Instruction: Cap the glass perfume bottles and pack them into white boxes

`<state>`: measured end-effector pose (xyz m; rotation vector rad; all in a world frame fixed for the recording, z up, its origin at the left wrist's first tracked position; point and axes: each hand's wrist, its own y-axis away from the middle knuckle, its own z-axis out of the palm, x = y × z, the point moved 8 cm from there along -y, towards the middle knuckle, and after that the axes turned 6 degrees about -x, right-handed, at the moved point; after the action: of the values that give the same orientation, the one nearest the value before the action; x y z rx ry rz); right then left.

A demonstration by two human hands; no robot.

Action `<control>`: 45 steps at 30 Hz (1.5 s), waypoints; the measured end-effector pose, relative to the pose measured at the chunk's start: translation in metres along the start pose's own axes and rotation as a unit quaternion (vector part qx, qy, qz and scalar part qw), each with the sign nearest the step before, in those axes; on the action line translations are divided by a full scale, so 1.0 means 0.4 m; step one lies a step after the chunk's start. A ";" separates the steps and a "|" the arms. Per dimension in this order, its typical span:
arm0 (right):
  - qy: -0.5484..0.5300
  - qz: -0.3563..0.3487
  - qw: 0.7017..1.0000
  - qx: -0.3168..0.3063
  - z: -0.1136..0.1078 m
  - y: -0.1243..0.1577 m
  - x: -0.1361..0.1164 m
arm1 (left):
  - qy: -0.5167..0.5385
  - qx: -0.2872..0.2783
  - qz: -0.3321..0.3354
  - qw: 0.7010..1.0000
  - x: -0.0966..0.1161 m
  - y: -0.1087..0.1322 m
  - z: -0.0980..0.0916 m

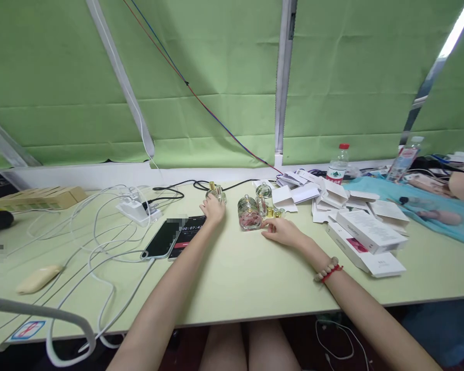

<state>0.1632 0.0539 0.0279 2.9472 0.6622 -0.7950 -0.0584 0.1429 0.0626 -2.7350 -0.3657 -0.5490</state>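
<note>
My left hand (213, 210) is stretched far across the pale green table (232, 278), its fingers wrapped round a small clear glass perfume bottle (216, 193) with a gold top. My right hand (280, 230) lies on the table, fingers reaching toward a round glass bottle with pink contents (249, 214). Another small glass bottle (263, 191) and little gold caps (272, 211) stand just behind the right hand's fingertips. A bead bracelet with red cord (328, 269) is on my right wrist.
Two phones (174, 237) lie left of my left arm, with white cables and a power strip (137, 210). White cartons (365, 232) and flattened boxes (305, 193) lie at right. A water bottle (338, 165) and teal cloth (421, 206) are farther right. Cardboard (42, 197) sits at left.
</note>
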 end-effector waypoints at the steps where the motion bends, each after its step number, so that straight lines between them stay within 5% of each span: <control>1: 0.001 0.000 1.000 0.001 -0.001 0.000 -0.001 | 0.002 -0.004 0.006 1.000 0.001 0.009 0.002; 14: -0.008 -0.028 1.000 -0.007 0.007 -0.001 0.010 | 0.202 -0.024 0.094 0.975 0.036 0.100 0.023; 22: -0.008 -0.038 0.999 -0.003 0.005 -0.001 0.012 | 0.225 0.033 0.097 0.969 0.004 0.156 0.006; 36: -0.002 -0.045 0.999 0.006 0.001 0.009 0.010 | 0.293 0.030 0.042 0.955 -0.009 0.194 -0.028; 45: 0.003 -0.057 0.995 0.088 -0.035 0.025 -0.035 | 0.228 0.048 0.088 0.968 0.012 0.198 -0.043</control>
<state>0.1629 0.0409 0.0458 3.0917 0.8069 -0.8984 -0.0353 0.0651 0.0587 -2.4184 -0.0311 -1.0480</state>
